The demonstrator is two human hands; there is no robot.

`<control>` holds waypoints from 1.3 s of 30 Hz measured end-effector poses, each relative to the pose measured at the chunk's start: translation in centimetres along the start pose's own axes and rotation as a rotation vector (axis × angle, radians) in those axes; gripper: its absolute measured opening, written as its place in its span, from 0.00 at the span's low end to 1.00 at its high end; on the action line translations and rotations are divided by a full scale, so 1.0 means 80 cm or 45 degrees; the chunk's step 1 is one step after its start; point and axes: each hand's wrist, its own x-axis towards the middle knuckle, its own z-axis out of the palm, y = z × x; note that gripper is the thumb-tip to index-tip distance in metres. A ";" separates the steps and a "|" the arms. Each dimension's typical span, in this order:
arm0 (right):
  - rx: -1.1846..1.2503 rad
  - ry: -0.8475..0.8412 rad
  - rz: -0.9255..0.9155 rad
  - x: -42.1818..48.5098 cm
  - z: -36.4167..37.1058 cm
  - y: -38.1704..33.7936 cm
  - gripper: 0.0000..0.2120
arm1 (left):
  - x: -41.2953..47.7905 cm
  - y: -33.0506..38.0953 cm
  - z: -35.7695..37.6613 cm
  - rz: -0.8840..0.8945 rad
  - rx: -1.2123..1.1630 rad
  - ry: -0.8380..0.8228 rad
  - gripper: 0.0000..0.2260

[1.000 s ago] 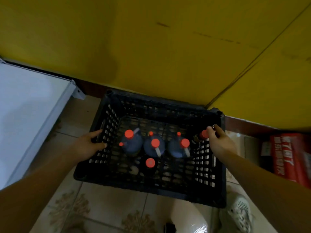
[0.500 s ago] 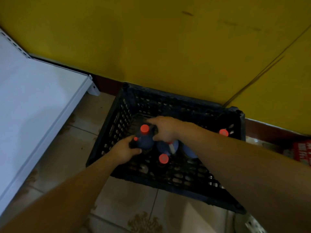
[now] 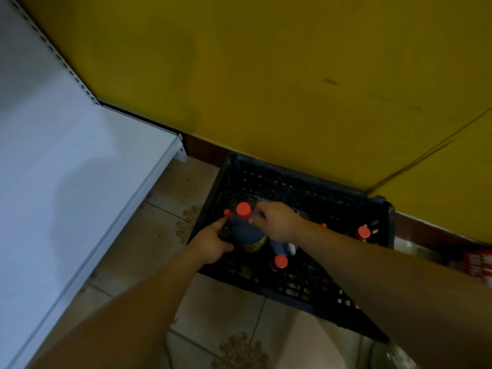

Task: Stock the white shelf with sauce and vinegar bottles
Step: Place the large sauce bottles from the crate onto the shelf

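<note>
**Black crate (image 3: 306, 182), one dark bottle (image 3: 246, 231) held in both hands**

Bottle: dark, near-black body, rounded shoulder, large red cap (image 3: 243, 210) on top. A smaller red cap (image 3: 227, 213) sits just to the left-hand side of it. The bottle stands roughly upright at the crate's left wall, between the two hands.

Left hand (image 3: 210, 246): curled round the bottle's body from the outside, forefinger lying up along the side toward the small cap.
Right hand (image 3: 277, 222): fingers bent tight, gripping the neck just beside the large cap.

White shelf (image 3: 80, 182): well out beyond the left hand, its flat board bare in this part.

Hard to make out: the bottle's lower part and base are lost in the dark of the crate. A second bottle (image 3: 281, 261) shows just below the right wrist, mostly its red cap. A third bottle (image 3: 363, 231) stands beyond the right forearm, by the crate's far corner, only its cap clear. Both forearms run out of frame.

Writing: a yellow label band (image 3: 254, 245) wraps the held bottle low down, its print too small to read. A red carton (image 3: 479, 265), cut off past the right arm, has pale characters that are blurred and illegible.
</note>
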 end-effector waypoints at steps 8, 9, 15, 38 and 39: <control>0.331 0.645 -0.272 -0.157 -0.119 -0.119 0.15 | -0.146 0.068 -0.041 0.595 -0.059 0.145 0.46; 0.398 0.700 -0.322 -0.179 -0.131 -0.139 0.14 | -0.177 0.084 -0.044 0.687 -0.129 0.175 0.47; 0.663 0.878 -0.609 -0.300 -0.176 -0.273 0.12 | -0.346 0.158 -0.051 1.060 -0.416 0.388 0.49; 0.487 0.687 -1.147 -0.474 -0.094 -0.549 0.35 | -0.702 0.103 -0.139 1.109 -0.640 0.900 0.31; 0.501 0.675 -1.159 -0.472 -0.092 -0.556 0.35 | -0.706 0.100 -0.142 1.098 -0.608 0.916 0.31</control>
